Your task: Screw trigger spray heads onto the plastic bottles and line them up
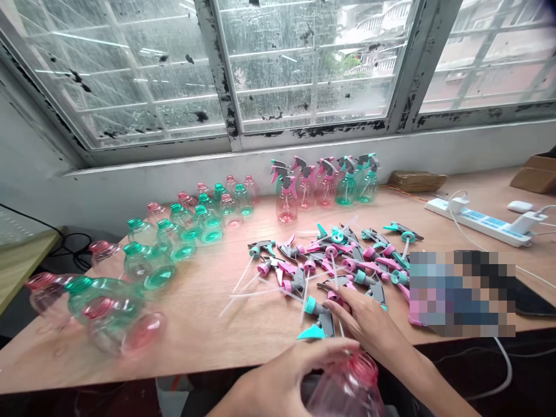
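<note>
My left hand (282, 370) is wrapped round a clear pink bottle (347, 391) with no spray head on it, close to me at the table's front edge. The bottle's neck points up and to the right. My right hand (365, 315) reaches over the near side of a loose heap and its fingers close on a pink and grey spray head (334, 294), partly hidden by the fingers. A thin clear tube hangs below it. Beside that hand lies a turquoise and grey spray head (319, 318). Several more pink and turquoise spray heads (304, 266) with tubes fill the heap.
On the left, several open pink and green bottles (150, 263) stand in slanting rows. Bottles with spray heads fitted (325, 185) stand near the wall. A white power strip (478, 220), a brown package (417, 180) and a cardboard box (536, 172) are at right. One patch is pixelated.
</note>
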A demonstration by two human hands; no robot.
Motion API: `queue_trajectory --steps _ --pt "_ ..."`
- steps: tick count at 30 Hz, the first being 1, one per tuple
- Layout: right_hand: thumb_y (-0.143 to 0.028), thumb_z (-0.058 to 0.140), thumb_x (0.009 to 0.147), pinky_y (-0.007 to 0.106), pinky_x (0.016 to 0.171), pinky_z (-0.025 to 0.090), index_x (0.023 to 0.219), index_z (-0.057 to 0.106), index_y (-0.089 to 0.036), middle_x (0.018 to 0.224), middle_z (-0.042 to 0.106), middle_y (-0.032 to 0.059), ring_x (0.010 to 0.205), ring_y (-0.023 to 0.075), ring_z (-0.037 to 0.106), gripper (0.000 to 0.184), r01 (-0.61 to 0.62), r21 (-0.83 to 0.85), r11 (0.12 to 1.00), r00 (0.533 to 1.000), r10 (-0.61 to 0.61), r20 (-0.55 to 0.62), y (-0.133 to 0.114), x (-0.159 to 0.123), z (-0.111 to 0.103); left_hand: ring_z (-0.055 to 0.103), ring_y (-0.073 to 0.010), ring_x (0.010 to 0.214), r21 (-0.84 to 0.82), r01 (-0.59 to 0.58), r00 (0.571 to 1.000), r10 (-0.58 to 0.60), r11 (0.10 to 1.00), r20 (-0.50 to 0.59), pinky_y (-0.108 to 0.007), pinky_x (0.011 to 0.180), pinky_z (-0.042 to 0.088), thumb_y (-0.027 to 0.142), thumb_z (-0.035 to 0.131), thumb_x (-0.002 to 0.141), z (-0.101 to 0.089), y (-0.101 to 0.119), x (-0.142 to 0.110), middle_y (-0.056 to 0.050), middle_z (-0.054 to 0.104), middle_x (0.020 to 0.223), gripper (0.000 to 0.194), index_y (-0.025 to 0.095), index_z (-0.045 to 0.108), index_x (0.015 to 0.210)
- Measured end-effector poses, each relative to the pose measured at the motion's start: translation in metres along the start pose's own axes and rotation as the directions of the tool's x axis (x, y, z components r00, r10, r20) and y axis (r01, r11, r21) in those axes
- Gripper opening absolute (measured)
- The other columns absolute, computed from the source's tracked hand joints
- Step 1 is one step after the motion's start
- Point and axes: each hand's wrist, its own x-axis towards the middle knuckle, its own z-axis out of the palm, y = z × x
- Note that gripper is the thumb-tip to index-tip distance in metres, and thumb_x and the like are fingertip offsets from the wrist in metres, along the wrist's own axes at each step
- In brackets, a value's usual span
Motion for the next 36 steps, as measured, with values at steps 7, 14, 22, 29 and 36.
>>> queue_trajectory --steps 7,14,22,29,36 --pt "-0.041 0.051 0.105 0.035 0.07 0.05 0.103 0.065 -0.026 0.094 0.073 0.006 0.08 0.0265 0.067 0.022 0.022 0.214 0.977 1.0 -0.026 0.017 -0.006 0.002 -0.01 0.053 -0.0354 0.138 -0.3 0.024 0.978 -0.085 0.954 -0.191 -0.052 0.118 0.037 0.035 0.084 0.083 -0.006 0.002 0.011 -0.011 0.062 0.142 0.06 0.024 0.059 0.137" --pt "-0.033 0.045 0.103 0.04 0.071 0.05 0.11 0.068 -0.024 0.095 0.077 0.0107 0.087 0.0346 0.072 0.026 -0.008 -0.057 0.998 0.994 0.014 0.109 -0.009 0.008 -0.002 0.06 -0.0334 0.129 -0.306 -0.009 0.963 -0.075 0.952 -0.259 -0.049 0.111 0.046 0.04 0.083 0.084 -0.013 0.001 0.009 -0.011 0.063 0.14 0.062 0.027 0.057 0.138" --pt "-0.046 0.054 0.103 0.034 0.067 0.056 0.1 0.077 -0.025 0.085 0.078 0.0062 0.076 0.0266 0.074 0.032 -0.055 0.387 0.92 0.972 -0.04 0.233 -0.019 -0.003 -0.025 0.051 -0.0385 0.138 0.115 0.223 0.876 -0.147 0.968 -0.46 -0.051 0.115 0.044 0.047 0.088 0.073 -0.036 0.033 -0.035 -0.007 0.059 0.149 0.075 0.035 0.059 0.141" --pt "-0.056 0.069 0.092 0.019 0.035 0.045 0.104 0.079 -0.015 0.056 0.069 0.0027 0.037 0.0143 0.064 0.044 -0.416 0.792 0.447 0.887 0.006 0.462 -0.022 -0.029 -0.049 0.039 -0.04 0.147 0.259 0.284 0.853 -0.12 0.923 -0.507 -0.051 0.12 0.038 0.055 0.077 0.081 -0.048 0.039 -0.051 -0.005 0.054 0.155 0.069 0.034 0.058 0.145" --pt "-0.043 0.069 0.096 0.028 0.055 0.06 0.117 0.078 -0.02 0.072 0.076 0.0037 0.059 0.0185 0.073 0.032 -0.172 0.863 0.475 0.982 0.012 0.189 -0.034 -0.013 -0.045 0.056 -0.0385 0.132 0.2 0.274 0.788 -0.101 0.941 -0.607 -0.05 0.109 0.05 0.053 0.072 0.088 -0.043 0.031 -0.043 -0.008 0.065 0.14 0.063 0.029 0.058 0.144"
